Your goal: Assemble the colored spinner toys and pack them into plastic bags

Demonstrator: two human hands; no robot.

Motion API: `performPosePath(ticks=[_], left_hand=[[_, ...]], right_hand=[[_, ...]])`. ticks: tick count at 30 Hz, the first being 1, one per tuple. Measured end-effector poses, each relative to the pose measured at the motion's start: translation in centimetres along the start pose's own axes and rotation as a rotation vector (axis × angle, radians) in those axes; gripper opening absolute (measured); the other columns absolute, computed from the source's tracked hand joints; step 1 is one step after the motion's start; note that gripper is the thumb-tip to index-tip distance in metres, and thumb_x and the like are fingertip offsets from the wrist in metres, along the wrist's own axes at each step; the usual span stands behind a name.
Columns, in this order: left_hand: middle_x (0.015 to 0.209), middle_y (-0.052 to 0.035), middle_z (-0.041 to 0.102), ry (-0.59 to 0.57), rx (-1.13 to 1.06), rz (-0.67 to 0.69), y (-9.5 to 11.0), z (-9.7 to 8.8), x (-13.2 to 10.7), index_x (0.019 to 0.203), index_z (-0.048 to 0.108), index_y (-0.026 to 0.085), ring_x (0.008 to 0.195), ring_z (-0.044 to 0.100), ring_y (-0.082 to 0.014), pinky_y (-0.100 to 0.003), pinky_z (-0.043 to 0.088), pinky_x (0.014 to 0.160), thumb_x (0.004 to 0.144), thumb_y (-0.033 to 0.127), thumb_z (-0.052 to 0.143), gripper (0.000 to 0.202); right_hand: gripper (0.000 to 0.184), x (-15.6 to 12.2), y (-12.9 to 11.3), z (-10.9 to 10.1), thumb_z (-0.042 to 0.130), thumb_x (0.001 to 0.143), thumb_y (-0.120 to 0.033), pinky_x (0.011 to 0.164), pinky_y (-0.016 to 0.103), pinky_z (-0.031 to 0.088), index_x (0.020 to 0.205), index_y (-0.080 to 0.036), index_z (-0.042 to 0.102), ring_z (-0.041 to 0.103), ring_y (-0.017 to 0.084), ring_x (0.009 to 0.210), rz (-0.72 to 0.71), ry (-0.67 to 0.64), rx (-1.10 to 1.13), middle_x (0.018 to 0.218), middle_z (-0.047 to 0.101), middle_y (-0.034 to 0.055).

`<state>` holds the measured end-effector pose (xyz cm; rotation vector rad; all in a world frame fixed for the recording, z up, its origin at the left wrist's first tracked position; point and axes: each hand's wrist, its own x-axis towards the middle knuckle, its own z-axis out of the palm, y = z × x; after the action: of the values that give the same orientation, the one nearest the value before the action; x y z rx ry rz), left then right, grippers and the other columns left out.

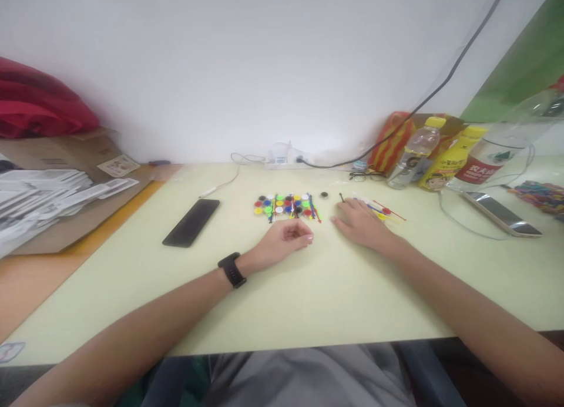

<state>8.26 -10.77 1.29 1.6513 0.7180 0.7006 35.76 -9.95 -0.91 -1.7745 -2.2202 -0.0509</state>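
Observation:
My left hand (284, 241), with a black watch on the wrist, rests on the pale table (308, 295) with its fingers loosely curled; nothing shows in them. Just beyond it lies a cluster of small coloured discs and sticks (286, 206). My right hand (362, 224) lies flat, palm down, fingers stretched out, beside several loose red, yellow and blue sticks (384, 211). A single black disc (325, 194) and a small black peg (341, 197) sit just past its fingertips.
A black phone (191, 222) lies at the left. Bottles (414, 152) and a bag stand at the back right, near glasses (365, 175) and a second phone (502, 214). A power strip (284, 159) with cables sits by the wall. Papers and a box occupy the far left.

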Motion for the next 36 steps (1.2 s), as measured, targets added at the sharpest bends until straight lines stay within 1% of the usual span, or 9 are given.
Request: performPosePath(ticks=[3, 6, 8, 11, 13, 20, 27, 33, 36], left_hand=[[0.09, -0.006, 0.07, -0.002, 0.006, 0.008, 0.0, 0.0, 0.0, 0.094, 0.07, 0.016, 0.084, 0.065, -0.0156, -0.028, 0.051, 0.078, 0.09, 0.039, 0.076, 0.024], [0.089, -0.0062, 0.07, -0.002, 0.012, 0.012, 0.1, 0.0, -0.1, 0.094, 0.07, 0.016, 0.084, 0.065, -0.0159, -0.028, 0.051, 0.077, 0.09, 0.039, 0.076, 0.024], [0.089, -0.0063, 0.069, -0.004, 0.016, 0.011, 0.0, 0.0, -0.1, 0.094, 0.07, 0.015, 0.084, 0.065, -0.0162, -0.028, 0.051, 0.076, 0.09, 0.039, 0.076, 0.025], [0.09, -0.0065, 0.069, -0.004, 0.021, 0.008, 0.1, 0.0, -0.1, 0.094, 0.07, 0.015, 0.084, 0.064, -0.0165, -0.029, 0.051, 0.077, 0.09, 0.039, 0.076, 0.024], [0.09, -0.0065, 0.069, -0.004, 0.027, 0.007, 0.1, 0.1, -0.1, 0.094, 0.07, 0.016, 0.084, 0.064, -0.0163, -0.029, 0.051, 0.077, 0.091, 0.038, 0.075, 0.023], [0.091, -0.0059, 0.069, -0.013, 0.036, 0.005, 0.2, 0.1, -0.2, 0.094, 0.07, 0.016, 0.085, 0.064, -0.016, -0.028, 0.05, 0.078, 0.092, 0.037, 0.074, 0.022], [0.091, -0.0059, 0.07, -0.009, 0.038, 0.022, 0.2, 0.2, -0.2, 0.094, 0.071, 0.016, 0.084, 0.064, -0.0163, -0.029, 0.05, 0.078, 0.091, 0.04, 0.075, 0.024], [0.092, -0.0062, 0.07, -0.016, 0.055, 0.026, 0.5, 0.1, -0.2, 0.094, 0.071, 0.016, 0.085, 0.064, -0.0169, -0.029, 0.051, 0.079, 0.091, 0.04, 0.074, 0.025], [0.091, -0.0057, 0.069, -0.022, 0.055, 0.028, 0.5, 0.1, -0.2, 0.094, 0.071, 0.016, 0.085, 0.063, -0.0165, -0.029, 0.05, 0.079, 0.091, 0.039, 0.074, 0.024]], right_hand=[[0.033, 0.2, -0.2, -0.3, 0.054, 0.1, -0.043, 0.101, 0.049, 0.045, 0.116, -0.016, 0.063, 0.057, 0.035, 0.118, -0.022, -0.016, 0.022, 0.123, 0.064, 0.0161], [0.027, 0.2, -0.7, -0.7, 0.056, 0.099, -0.037, 0.094, 0.042, 0.048, 0.116, -0.018, 0.066, 0.062, 0.031, 0.11, -0.023, 0.006, 0.066, 0.115, 0.068, 0.0127], [0.024, 0.3, -0.8, -0.9, 0.053, 0.101, -0.028, 0.092, 0.039, 0.047, 0.117, -0.019, 0.067, 0.063, 0.029, 0.109, -0.044, 0.021, 0.102, 0.113, 0.069, 0.0114], [0.028, 0.4, -0.6, -0.9, 0.047, 0.099, -0.011, 0.093, 0.036, 0.045, 0.112, -0.019, 0.07, 0.063, 0.026, 0.11, -0.091, 0.009, 0.127, 0.11, 0.07, 0.0112], [0.029, 0.5, -0.4, -0.9, 0.048, 0.097, -0.007, 0.092, 0.034, 0.045, 0.107, -0.018, 0.072, 0.063, 0.025, 0.108, -0.105, -0.004, 0.137, 0.108, 0.07, 0.0106], [0.022, 0.6, -0.7, -1.2, 0.051, 0.098, -0.012, 0.081, 0.033, 0.043, 0.095, -0.02, 0.072, 0.063, 0.024, 0.101, -0.101, -0.007, 0.111, 0.101, 0.071, 0.0069], [0.028, 0.0, -1.4, -2.1, 0.046, 0.098, -0.011, 0.083, 0.034, 0.046, 0.103, -0.022, 0.071, 0.064, 0.023, 0.099, -0.292, -0.051, 0.163, 0.104, 0.07, 0.0068], [0.027, -0.4, -2.1, -2.8, 0.046, 0.099, -0.013, 0.081, 0.033, 0.047, 0.103, -0.023, 0.071, 0.065, 0.022, 0.097, -0.375, -0.104, 0.198, 0.104, 0.07, 0.0065], [0.022, -0.5, -2.4, -3.0, 0.048, 0.1, -0.016, 0.084, 0.034, 0.048, 0.1, -0.023, 0.069, 0.064, 0.023, 0.099, -0.418, -0.111, 0.245, 0.103, 0.07, 0.0074]])
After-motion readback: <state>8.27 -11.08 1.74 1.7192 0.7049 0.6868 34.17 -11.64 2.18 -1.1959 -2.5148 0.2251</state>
